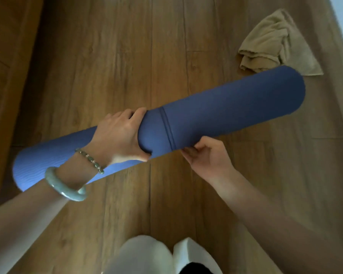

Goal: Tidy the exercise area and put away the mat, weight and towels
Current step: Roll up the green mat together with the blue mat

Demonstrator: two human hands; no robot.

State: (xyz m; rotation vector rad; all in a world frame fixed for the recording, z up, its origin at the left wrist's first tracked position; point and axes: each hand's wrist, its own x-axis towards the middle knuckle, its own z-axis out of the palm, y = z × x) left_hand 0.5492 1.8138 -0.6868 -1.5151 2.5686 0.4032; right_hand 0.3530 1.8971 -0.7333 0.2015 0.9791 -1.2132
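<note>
Mat (226, 107), blue ribbed cylinder: left hand (117, 135) grip curled round middle, right hand (206, 155) pinching lower edge.

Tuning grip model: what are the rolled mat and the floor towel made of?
The rolled mat looks like matte blue foam, fine ribbed texture on its lighter end. The towel: soft tan terry-like cloth, crumpled in limp folds; exact fibre unclear.

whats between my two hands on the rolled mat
Head view: between left hand and right hand lies only rolled mat, ringed by a dark band.
</note>
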